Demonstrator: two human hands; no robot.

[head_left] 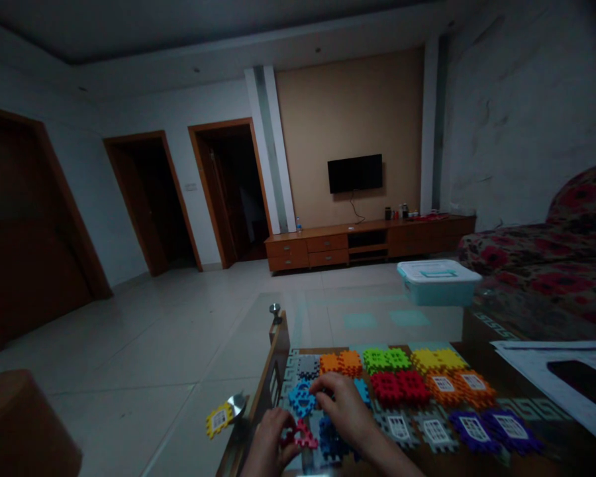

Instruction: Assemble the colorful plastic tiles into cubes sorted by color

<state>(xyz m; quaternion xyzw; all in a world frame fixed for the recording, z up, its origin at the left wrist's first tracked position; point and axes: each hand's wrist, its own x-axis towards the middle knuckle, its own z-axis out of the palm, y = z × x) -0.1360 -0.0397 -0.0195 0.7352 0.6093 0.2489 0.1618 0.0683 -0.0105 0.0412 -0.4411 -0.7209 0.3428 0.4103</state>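
Note:
My left hand (271,438) is at the near left of the glass table, its fingers closed on a pinkish-red interlocking tile (306,434) with notched edges. My right hand (342,405) reaches in from the right, with thumb and fingertips closed at the right edge of a light blue interlocking piece (302,398). Dark blue tiles (328,437) lie below the right hand, partly covered by it. Another light blue tile (362,391) shows just past its knuckles.
Behind the hands are grey (308,366), orange (341,363), green (387,359) and yellow tiles (438,360). Red tiles (400,386) and purple tiles (494,430) lie to the right. A yellow tile (219,419) sits left. A lidded box (440,291), papers and a phone (583,384) are right.

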